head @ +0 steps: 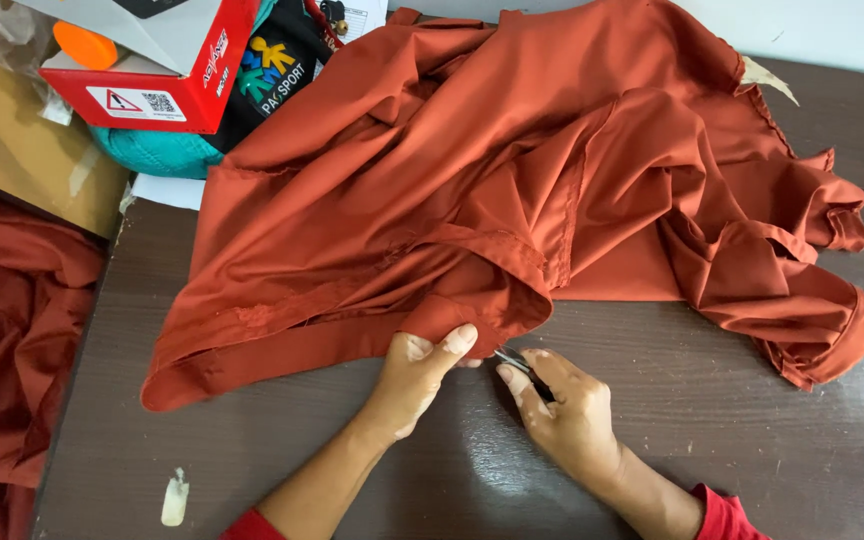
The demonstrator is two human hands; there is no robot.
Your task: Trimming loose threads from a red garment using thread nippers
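A rust-orange garment (472, 170) lies crumpled across a dark wooden table (752, 450). My left hand (414, 375) pinches its lower hem between thumb and fingers near the table's middle. My right hand (562, 405) sits just to the right, closed around a small metal thread snipper (514, 360) whose tip points at the hem edge beside my left thumb. Most of the tool is hidden in my fist.
A red and grey cardboard box (157, 60) with an orange cap rests on teal and black fabric (167, 150) at the top left. More rust-orange cloth (7, 340) hangs off the table's left side. A small pale scrap (174, 497) lies near the front edge.
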